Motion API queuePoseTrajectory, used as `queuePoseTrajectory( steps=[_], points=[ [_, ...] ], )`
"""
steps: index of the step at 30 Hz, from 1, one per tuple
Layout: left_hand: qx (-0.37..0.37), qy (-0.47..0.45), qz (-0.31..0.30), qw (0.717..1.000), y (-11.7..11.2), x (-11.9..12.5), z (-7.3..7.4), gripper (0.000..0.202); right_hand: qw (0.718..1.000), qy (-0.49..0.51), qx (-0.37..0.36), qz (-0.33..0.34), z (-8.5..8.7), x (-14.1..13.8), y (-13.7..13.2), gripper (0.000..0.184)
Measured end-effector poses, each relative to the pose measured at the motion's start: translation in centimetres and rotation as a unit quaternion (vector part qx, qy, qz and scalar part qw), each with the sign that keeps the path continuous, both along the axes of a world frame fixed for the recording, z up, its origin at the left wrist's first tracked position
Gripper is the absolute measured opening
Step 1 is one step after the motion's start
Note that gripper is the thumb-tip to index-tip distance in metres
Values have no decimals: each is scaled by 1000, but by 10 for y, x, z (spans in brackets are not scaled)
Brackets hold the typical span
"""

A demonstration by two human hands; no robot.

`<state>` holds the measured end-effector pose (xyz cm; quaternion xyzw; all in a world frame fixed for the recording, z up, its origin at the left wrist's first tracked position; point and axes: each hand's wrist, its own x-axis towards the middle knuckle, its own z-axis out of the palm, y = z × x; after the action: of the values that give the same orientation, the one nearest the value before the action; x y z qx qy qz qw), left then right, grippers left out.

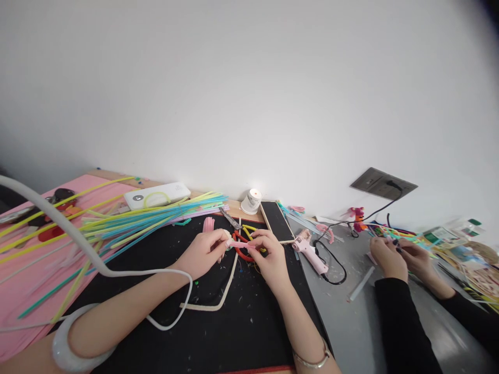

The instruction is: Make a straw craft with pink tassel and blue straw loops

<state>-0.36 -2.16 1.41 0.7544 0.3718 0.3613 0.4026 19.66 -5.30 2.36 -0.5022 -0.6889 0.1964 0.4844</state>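
Observation:
Over the black mat (249, 332), a short pink pipe cleaner (238, 244) stretches between my two hands. My left hand (205, 253) pinches one end, and some cream-coloured thing shows beside its fingertips. The other end is between the thumb and fingers of my right hand (271, 258). Behind and under them lie red-handled pliers (242, 254), partly hidden, with a yellow piece (248, 231) next to them. A bundle of short pink pieces (209, 224) shows just past my left hand. Nearer me, a bent cream pipe cleaner (212, 307) rests on the mat.
Many coloured pipe cleaners (156, 221) spread across the left. A white power bank (158, 196), paper cup (251, 201), phone (277, 221) and pink glue gun (311, 253) line the back. A white cable (91, 254) crosses my left forearm. At right, a co-worker's hands (390, 257) are busy.

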Motion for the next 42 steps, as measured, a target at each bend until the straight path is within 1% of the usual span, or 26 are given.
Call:
queuePoseTrajectory(
  steps=[6,10,15,20,22,27,31,34,42],
  points=[
    [26,17,-1,1000,0,-1,3,26,1000,7,-6,3,-1,1,1,10],
    [59,37,0,998,0,-1,4,23,1000,8,-10,5,-1,1,0,10],
    [96,67,-40,992,1,-3,-3,20,1000,5,-11,17,1,-2,-1,10],
    [131,100,-40,986,5,-5,-10,26,999,-2,-17,28,0,-4,-1,9],
    [160,113,-38,980,6,-5,-12,29,999,-2,-21,29,-1,-4,-1,8],
    [266,124,-24,956,8,-7,-15,31,999,1,-32,30,-4,-4,0,7],
    [314,131,-6,940,8,-7,-15,30,999,6,-33,27,-5,-5,0,7],
    [328,134,2,935,7,-7,-13,30,999,8,-31,26,-5,-6,1,7],
    [326,153,31,932,6,-6,-13,28,999,15,-28,26,-4,-6,0,6]
  ],
)
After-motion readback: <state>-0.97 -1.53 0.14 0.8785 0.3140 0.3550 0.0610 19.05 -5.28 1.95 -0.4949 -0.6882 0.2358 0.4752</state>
